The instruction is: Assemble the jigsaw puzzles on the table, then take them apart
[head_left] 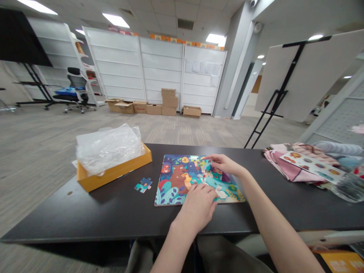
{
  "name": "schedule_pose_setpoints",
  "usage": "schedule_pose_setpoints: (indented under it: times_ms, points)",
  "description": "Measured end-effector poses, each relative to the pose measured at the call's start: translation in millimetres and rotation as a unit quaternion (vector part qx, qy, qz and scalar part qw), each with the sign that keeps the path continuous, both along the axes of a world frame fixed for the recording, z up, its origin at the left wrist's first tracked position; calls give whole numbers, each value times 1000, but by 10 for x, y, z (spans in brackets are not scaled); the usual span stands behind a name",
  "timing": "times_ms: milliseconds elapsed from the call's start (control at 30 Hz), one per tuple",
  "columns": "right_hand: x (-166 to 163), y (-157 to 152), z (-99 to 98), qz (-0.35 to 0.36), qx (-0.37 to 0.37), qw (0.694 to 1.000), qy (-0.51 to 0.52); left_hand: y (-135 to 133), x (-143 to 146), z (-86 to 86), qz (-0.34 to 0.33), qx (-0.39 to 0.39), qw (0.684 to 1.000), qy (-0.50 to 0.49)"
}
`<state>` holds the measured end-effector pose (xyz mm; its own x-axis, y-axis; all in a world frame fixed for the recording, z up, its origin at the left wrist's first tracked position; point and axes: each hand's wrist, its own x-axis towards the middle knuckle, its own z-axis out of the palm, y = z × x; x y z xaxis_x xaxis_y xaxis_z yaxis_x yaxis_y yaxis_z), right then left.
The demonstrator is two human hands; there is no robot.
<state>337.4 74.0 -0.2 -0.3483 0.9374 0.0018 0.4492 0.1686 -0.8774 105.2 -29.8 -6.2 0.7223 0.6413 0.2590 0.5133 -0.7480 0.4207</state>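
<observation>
A colourful jigsaw puzzle [178, 176] with a brown bear and white rabbits lies flat on the dark table. My left hand [200, 201] rests palm down on its lower middle, fingers stretched out and covering part of the picture. Over the puzzle's upper right is my right hand [226, 165], its fingers apart and slightly bent, the tips close to the surface. I see nothing held in either hand. To the left of the puzzle sits a loose blue-green puzzle piece [143, 185], apart from both hands.
A yellow box [113, 176] holding clear plastic wrap [109, 148] stands at the table's left. Folded cloths [287, 165], a printed sticker sheet [313, 166] and a plastic-wrapped bundle [351, 187] lie on the right. The table's front edge [227, 230] runs beneath my forearms.
</observation>
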Motion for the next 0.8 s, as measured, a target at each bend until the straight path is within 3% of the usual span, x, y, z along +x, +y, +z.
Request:
schedule_pose_setpoints:
  times_ms: [433, 800]
  points:
    - [-17, -42, 50, 8, -31, 999, 12, -7, 0, 6, 3, 0, 1000, -1]
    - [-21, -40, 22, -61, -27, 996, 59, -19, 1, 14, 7, 0, 1000, 5]
